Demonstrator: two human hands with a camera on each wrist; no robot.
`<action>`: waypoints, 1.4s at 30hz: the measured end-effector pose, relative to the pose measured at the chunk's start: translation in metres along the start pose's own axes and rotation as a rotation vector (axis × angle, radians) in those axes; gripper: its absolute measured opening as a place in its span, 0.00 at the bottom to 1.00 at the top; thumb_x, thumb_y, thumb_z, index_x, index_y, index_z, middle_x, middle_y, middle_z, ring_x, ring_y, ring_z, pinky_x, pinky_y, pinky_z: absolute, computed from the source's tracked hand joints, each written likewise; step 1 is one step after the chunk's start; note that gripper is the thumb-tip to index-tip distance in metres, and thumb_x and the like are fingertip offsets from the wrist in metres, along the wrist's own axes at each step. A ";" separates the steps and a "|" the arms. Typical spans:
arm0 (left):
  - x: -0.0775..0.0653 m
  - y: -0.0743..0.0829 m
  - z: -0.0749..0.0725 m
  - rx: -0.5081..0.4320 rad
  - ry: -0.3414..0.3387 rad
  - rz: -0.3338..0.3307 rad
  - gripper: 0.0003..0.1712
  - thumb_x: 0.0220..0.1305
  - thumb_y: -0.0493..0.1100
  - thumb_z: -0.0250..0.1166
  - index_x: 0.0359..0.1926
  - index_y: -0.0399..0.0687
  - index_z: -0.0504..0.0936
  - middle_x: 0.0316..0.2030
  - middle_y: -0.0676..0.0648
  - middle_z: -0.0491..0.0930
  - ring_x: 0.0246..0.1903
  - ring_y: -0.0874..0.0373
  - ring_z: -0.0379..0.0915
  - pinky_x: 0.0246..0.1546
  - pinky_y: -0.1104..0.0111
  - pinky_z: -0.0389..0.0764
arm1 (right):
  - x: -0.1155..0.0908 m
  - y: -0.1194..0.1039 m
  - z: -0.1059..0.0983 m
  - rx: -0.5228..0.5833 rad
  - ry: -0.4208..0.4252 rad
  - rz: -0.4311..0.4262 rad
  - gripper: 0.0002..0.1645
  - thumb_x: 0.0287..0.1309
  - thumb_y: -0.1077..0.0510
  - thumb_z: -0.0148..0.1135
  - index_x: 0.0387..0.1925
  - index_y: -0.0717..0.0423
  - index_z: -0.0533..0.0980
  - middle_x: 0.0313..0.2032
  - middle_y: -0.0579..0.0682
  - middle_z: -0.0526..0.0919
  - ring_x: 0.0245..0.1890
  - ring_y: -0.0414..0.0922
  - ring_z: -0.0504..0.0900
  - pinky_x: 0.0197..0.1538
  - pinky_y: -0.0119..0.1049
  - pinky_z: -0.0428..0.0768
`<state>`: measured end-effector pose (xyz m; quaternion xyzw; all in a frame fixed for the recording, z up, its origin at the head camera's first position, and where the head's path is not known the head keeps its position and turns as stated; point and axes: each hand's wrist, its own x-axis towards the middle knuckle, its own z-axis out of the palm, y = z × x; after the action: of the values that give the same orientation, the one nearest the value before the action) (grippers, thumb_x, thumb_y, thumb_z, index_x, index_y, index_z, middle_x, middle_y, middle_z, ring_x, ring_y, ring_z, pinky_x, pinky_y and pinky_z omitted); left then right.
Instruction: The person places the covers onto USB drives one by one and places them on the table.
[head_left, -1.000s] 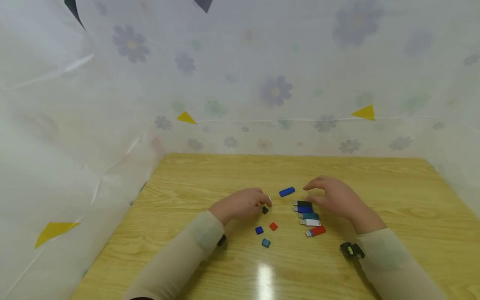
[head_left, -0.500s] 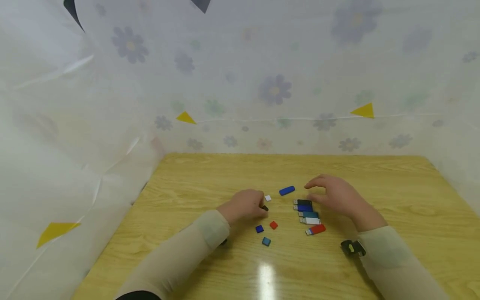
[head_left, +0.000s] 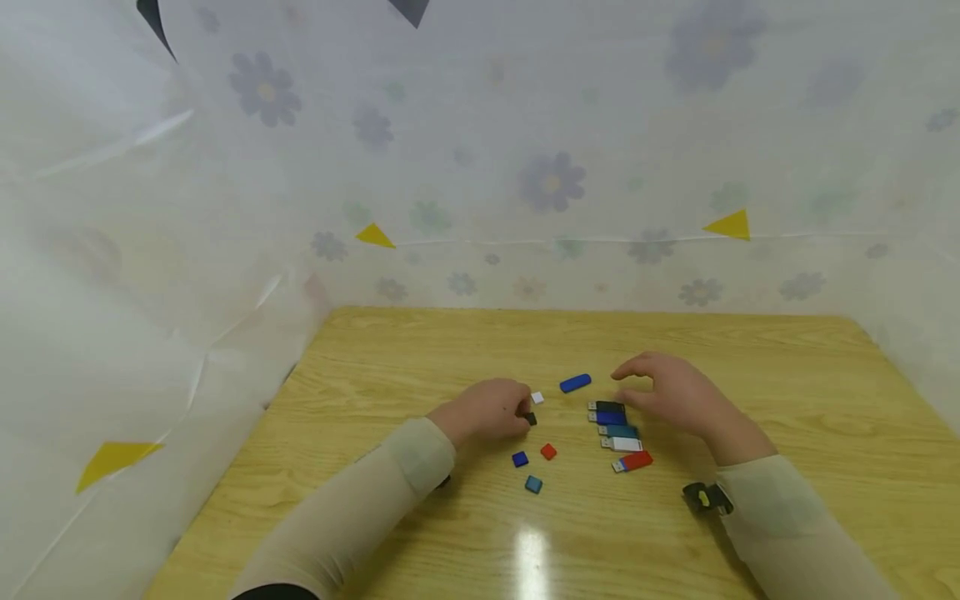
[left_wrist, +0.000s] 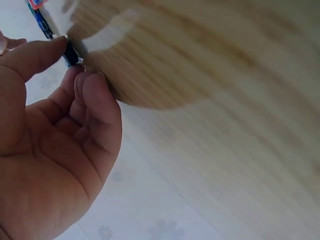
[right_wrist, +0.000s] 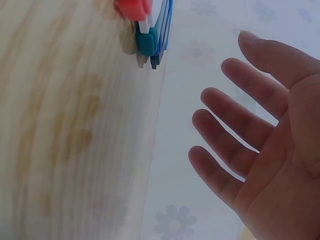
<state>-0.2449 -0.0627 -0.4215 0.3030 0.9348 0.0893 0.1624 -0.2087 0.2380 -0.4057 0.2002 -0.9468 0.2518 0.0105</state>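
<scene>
My left hand is at the middle of the table and pinches a small black USB cap between thumb and fingers. In the left wrist view that cap sits between the thumb tip and the index finger. A white cap lies just beyond the fingertips. Nearer lie a red cap, a dark blue cap and a teal cap. My right hand, fingers spread and holding nothing, hovers beside the black USB stick at the far end of a column of uncapped sticks.
Below the black stick come a blue stick, a teal stick, a white stick and a red stick, metal plugs leftward. A closed blue stick lies farther back. A flowered sheet hangs behind the wooden table.
My left hand drew back from beside the white cap, uncovering it, and its thumb and fingers closed on the black cap. My right hand stays nearly still.
</scene>
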 end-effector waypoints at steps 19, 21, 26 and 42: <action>-0.010 -0.010 -0.006 -0.065 0.060 0.067 0.07 0.66 0.48 0.68 0.43 0.58 0.81 0.35 0.61 0.77 0.32 0.63 0.72 0.38 0.68 0.75 | 0.001 0.006 0.001 0.021 -0.039 0.016 0.18 0.67 0.51 0.67 0.53 0.54 0.83 0.53 0.54 0.82 0.55 0.60 0.78 0.55 0.61 0.75; -0.012 -0.009 -0.009 -0.072 0.078 0.073 0.07 0.66 0.48 0.68 0.44 0.57 0.81 0.34 0.61 0.77 0.32 0.63 0.71 0.37 0.68 0.75 | 0.001 0.007 0.001 0.020 -0.039 0.012 0.17 0.67 0.51 0.66 0.52 0.55 0.83 0.52 0.53 0.83 0.54 0.59 0.79 0.55 0.61 0.75; -0.015 -0.002 -0.012 -0.039 0.119 0.100 0.08 0.66 0.48 0.67 0.44 0.55 0.82 0.32 0.60 0.76 0.29 0.63 0.71 0.34 0.69 0.74 | 0.002 0.010 0.004 0.008 -0.049 0.001 0.14 0.67 0.53 0.66 0.49 0.54 0.84 0.50 0.52 0.83 0.53 0.59 0.79 0.55 0.60 0.76; -0.018 0.009 -0.012 -0.066 0.168 0.144 0.06 0.66 0.47 0.66 0.43 0.55 0.81 0.32 0.61 0.76 0.30 0.65 0.71 0.34 0.70 0.74 | 0.016 0.007 0.011 -0.073 -0.178 0.002 0.12 0.60 0.64 0.63 0.44 0.52 0.84 0.40 0.43 0.82 0.41 0.45 0.80 0.48 0.51 0.80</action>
<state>-0.2302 -0.0668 -0.4031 0.3553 0.9175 0.1564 0.0867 -0.2253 0.2322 -0.4169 0.2205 -0.9526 0.1985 -0.0668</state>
